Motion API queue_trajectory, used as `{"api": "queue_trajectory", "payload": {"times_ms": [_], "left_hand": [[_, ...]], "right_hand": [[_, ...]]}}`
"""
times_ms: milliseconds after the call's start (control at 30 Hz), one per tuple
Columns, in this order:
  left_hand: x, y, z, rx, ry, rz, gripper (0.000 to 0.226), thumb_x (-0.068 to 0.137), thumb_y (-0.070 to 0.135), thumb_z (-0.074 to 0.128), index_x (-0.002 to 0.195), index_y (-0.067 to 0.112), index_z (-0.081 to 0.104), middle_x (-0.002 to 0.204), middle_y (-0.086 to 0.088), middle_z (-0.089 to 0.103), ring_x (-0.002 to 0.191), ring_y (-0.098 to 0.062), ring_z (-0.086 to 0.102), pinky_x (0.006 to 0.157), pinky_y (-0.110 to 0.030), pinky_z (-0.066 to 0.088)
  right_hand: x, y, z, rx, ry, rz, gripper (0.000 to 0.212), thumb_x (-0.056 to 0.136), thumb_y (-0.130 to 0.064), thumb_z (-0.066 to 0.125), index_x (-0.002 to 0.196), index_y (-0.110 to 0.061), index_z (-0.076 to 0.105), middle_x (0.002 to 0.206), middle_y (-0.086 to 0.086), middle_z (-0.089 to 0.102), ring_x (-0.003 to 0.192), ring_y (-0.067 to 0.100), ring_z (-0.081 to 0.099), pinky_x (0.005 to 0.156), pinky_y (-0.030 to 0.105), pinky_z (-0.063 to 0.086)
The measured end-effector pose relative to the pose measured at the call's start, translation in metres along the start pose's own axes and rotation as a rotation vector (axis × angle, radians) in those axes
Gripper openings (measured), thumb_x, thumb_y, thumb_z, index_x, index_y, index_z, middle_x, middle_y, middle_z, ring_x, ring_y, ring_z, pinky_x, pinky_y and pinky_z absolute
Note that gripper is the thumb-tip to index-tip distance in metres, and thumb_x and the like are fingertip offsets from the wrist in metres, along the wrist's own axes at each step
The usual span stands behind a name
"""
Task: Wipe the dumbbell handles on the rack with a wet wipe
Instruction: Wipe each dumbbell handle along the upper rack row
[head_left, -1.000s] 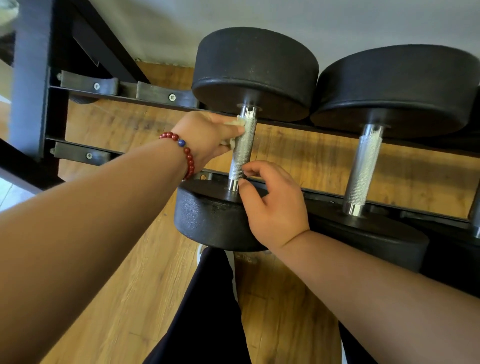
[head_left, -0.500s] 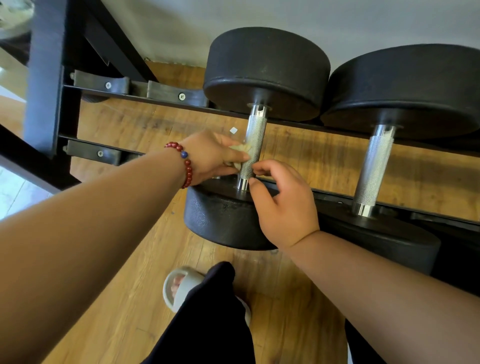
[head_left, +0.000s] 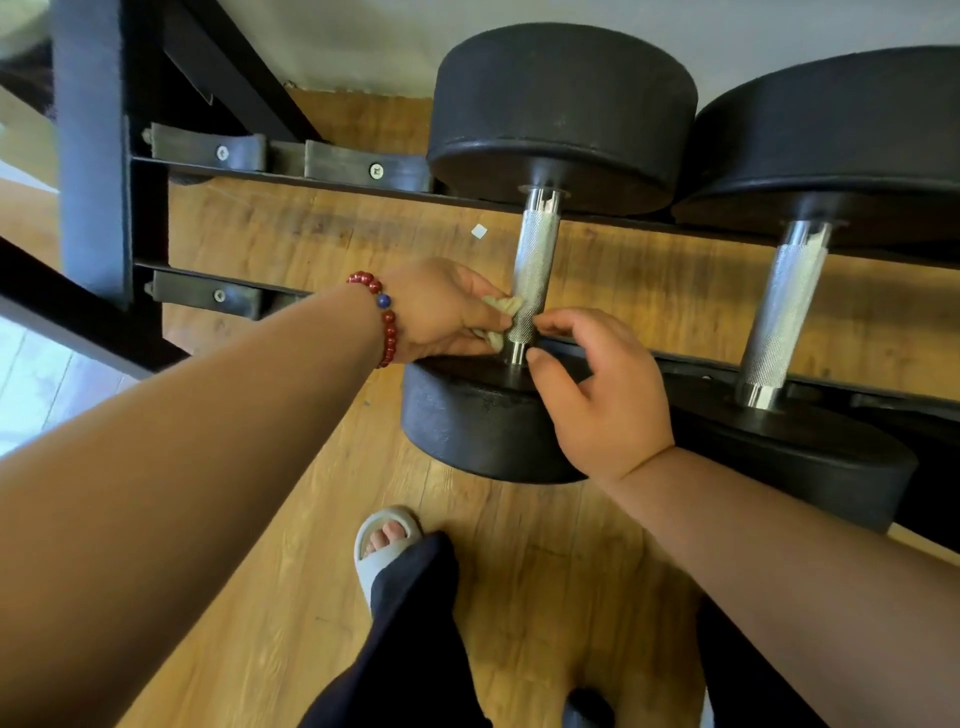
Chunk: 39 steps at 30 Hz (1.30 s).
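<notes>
A black dumbbell lies across the rack rails, its knurled steel handle running between two round heads. My left hand, with a red bead bracelet at the wrist, holds a crumpled pale wet wipe against the handle's near end. My right hand rests on the near head, fingers curled loosely beside the handle's base, the fingertips touching the handle. A second dumbbell with a steel handle sits to the right on the same rack.
The black metal rack has a thick upright at the left and empty rubber cradles on its rails. Wooden floor lies below. My foot in a white slipper and dark trouser legs stand close under the dumbbells.
My left hand has slid the wipe down the handle from its far end to its near end. The right hand stayed by the handle's base.
</notes>
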<state>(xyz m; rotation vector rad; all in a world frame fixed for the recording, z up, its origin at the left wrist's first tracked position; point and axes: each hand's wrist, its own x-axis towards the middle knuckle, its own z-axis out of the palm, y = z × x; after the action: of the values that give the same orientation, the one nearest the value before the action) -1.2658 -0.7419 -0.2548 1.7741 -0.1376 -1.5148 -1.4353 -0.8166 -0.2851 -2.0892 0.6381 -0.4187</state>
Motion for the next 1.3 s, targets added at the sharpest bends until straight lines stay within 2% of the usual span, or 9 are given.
{"api": "queue_trajectory", "payload": {"times_ms": [167, 300, 400, 533, 733, 933, 1067, 1167, 1300], "left_hand": [[-0.013, 0.004, -0.001, 0.042, 0.056, -0.040, 0.018, 0.089, -0.005, 0.061, 0.107, -0.002, 0.063, 0.098, -0.016, 0.068, 0.084, -0.017, 0.067, 0.074, -0.023, 0.059], [-0.008, 0.000, 0.008, 0.048, 0.184, 0.032, 0.016, 0.089, -0.001, 0.064, 0.102, 0.009, 0.065, 0.107, -0.017, 0.068, 0.098, -0.023, 0.068, 0.090, -0.035, 0.056], [-0.003, 0.002, 0.006, -0.085, 0.142, 0.019, 0.030, 0.089, -0.003, 0.063, 0.118, 0.004, 0.061, 0.108, -0.016, 0.067, 0.100, -0.023, 0.066, 0.094, -0.034, 0.054], [-0.004, 0.006, 0.003, -0.243, 0.029, -0.033, 0.033, 0.093, -0.002, 0.056, 0.127, 0.000, 0.054, 0.093, -0.010, 0.068, 0.079, -0.013, 0.069, 0.074, -0.022, 0.058], [0.009, 0.006, 0.000, -0.272, -0.035, -0.053, 0.027, 0.096, -0.001, 0.053, 0.122, 0.005, 0.056, 0.096, -0.009, 0.067, 0.087, -0.016, 0.066, 0.084, -0.027, 0.055], [0.004, 0.003, -0.003, -0.168, -0.110, -0.060, 0.024, 0.098, 0.000, 0.048, 0.120, 0.000, 0.057, 0.089, -0.006, 0.067, 0.080, -0.009, 0.066, 0.073, -0.018, 0.056], [0.004, 0.014, -0.008, -0.003, -0.141, -0.118, 0.012, 0.096, -0.003, 0.053, 0.095, 0.005, 0.061, 0.094, -0.011, 0.066, 0.087, -0.015, 0.065, 0.076, -0.021, 0.057], [0.011, 0.018, -0.013, -0.070, -0.153, -0.098, 0.018, 0.095, -0.005, 0.052, 0.110, -0.002, 0.061, 0.105, -0.016, 0.068, 0.092, -0.019, 0.068, 0.082, -0.028, 0.058], [0.013, 0.004, -0.018, -0.159, -0.227, -0.100, 0.027, 0.096, -0.004, 0.049, 0.122, -0.005, 0.057, 0.100, -0.011, 0.069, 0.090, -0.015, 0.068, 0.085, -0.024, 0.056]], "right_hand": [[0.000, -0.006, -0.001, -0.086, -0.020, 0.018, 0.042, 0.084, -0.043, 0.047, 0.105, -0.014, 0.068, 0.103, -0.001, 0.066, 0.103, 0.022, 0.055, 0.085, 0.023, 0.038], [-0.003, -0.022, -0.002, -0.235, 0.040, 0.033, 0.041, 0.084, -0.044, 0.048, 0.101, -0.013, 0.069, 0.102, 0.002, 0.066, 0.101, 0.028, 0.055, 0.087, 0.037, 0.041], [-0.011, -0.039, 0.007, -0.348, 0.064, 0.127, 0.043, 0.084, -0.047, 0.046, 0.105, -0.016, 0.067, 0.109, 0.002, 0.064, 0.105, 0.028, 0.054, 0.089, 0.041, 0.040], [-0.012, -0.046, 0.016, -0.309, 0.150, 0.310, 0.048, 0.085, -0.048, 0.041, 0.109, -0.016, 0.068, 0.114, 0.003, 0.063, 0.110, 0.028, 0.053, 0.094, 0.040, 0.041], [-0.011, -0.049, 0.019, -0.333, 0.167, 0.292, 0.045, 0.081, -0.046, 0.048, 0.107, -0.017, 0.070, 0.112, 0.002, 0.067, 0.106, 0.029, 0.057, 0.093, 0.037, 0.041], [-0.012, -0.053, 0.020, -0.351, 0.158, 0.327, 0.048, 0.080, -0.050, 0.046, 0.103, -0.016, 0.071, 0.105, 0.003, 0.069, 0.101, 0.030, 0.057, 0.089, 0.038, 0.042], [-0.012, -0.052, 0.022, -0.359, 0.180, 0.333, 0.047, 0.079, -0.051, 0.048, 0.097, -0.015, 0.072, 0.098, 0.005, 0.070, 0.095, 0.032, 0.059, 0.085, 0.039, 0.044], [-0.012, -0.052, 0.022, -0.361, 0.189, 0.313, 0.044, 0.079, -0.050, 0.050, 0.095, -0.015, 0.072, 0.095, 0.004, 0.070, 0.091, 0.032, 0.059, 0.083, 0.039, 0.046], [-0.012, -0.049, 0.023, -0.340, 0.187, 0.291, 0.044, 0.079, -0.049, 0.051, 0.097, -0.016, 0.072, 0.097, 0.002, 0.070, 0.093, 0.030, 0.060, 0.084, 0.041, 0.048]]}}
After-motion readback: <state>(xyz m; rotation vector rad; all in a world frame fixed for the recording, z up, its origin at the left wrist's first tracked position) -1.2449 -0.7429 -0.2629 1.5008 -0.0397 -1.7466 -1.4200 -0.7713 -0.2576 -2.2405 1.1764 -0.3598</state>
